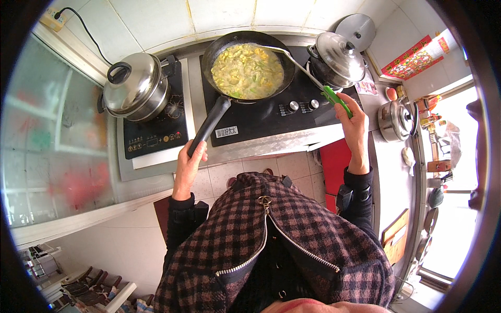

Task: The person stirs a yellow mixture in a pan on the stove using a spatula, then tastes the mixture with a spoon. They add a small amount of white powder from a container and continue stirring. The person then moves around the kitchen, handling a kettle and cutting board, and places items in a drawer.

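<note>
My left hand (189, 163) grips the black handle (211, 124) of a dark wok (219, 46) on a black gas cooktop (258, 121). In the wok a soupy yellow mix with green pieces (247, 72) covers the bottom. A metal spatula (303, 70) with a green handle (337, 101) is held in my right hand (355, 123). Its shaft slants over the wok's right rim, and its head rests at the upper right edge of the food, partly hidden there.
Left of the wok, a lidded steel pot (135, 92) stands on an induction cooker (156, 137). Another lidded pot (337, 58) sits on the right burner. A round lid (355, 31) leans behind it. Along the right counter are a kettle (393, 121) and a wooden cutting board (395, 234).
</note>
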A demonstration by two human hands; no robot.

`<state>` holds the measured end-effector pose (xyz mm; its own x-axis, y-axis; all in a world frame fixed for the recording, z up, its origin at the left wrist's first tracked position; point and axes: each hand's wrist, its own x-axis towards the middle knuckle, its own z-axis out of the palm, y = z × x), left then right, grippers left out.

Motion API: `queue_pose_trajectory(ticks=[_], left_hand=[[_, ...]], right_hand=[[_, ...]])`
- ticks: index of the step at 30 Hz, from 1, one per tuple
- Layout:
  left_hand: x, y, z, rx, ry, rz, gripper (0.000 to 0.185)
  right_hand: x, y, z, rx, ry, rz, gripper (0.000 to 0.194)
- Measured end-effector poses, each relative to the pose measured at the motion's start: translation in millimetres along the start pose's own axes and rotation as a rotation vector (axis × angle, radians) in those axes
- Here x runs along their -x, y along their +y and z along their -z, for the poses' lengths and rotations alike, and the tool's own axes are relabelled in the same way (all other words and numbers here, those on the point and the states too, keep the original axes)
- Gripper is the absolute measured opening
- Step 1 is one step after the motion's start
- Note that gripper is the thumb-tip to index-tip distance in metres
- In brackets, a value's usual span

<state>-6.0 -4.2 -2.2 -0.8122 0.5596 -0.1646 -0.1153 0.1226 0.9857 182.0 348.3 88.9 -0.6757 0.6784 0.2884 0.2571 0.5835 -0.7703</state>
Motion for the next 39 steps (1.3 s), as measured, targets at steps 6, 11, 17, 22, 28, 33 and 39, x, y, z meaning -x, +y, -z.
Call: queue_pose_trajectory(ticks=[6, 11, 17, 22, 28, 33, 39], left_hand=[[1, 1, -1, -0.009, 0.008, -0.012, 0.036], [0, 0, 0, -0.01, -0.003, -0.02, 0.036], [0, 0, 0, -0.003, 0.004, -0.012, 0.037], [1, 1, 0, -0.019, 0.008, -0.015, 0.036], [0, -2, 2, 0.021, 0.002, -0.013, 0.038], [0, -3, 3, 0.015, 0.004, -0.013, 0.038], [-1, -4, 1, 0.001, 0.007, -0.005, 0.035]], right_hand=[[0, 2, -1, 0.046, 0.004, -0.001, 0.03], [1, 1, 0, 0.05, -0.005, 0.0, 0.031], [2, 3, -1, 0.059, -0.008, -0.017, 0.032], [2, 2, -1, 0.071, 0.001, -0.015, 0.032], [-3, 0, -3, 0.042, 0.015, -0.024, 0.031], [-30, 6, -16, 0.086, 0.048, -0.039, 0.031], [-65, 12, -46, 0.102, 0.054, -0.017, 0.032]])
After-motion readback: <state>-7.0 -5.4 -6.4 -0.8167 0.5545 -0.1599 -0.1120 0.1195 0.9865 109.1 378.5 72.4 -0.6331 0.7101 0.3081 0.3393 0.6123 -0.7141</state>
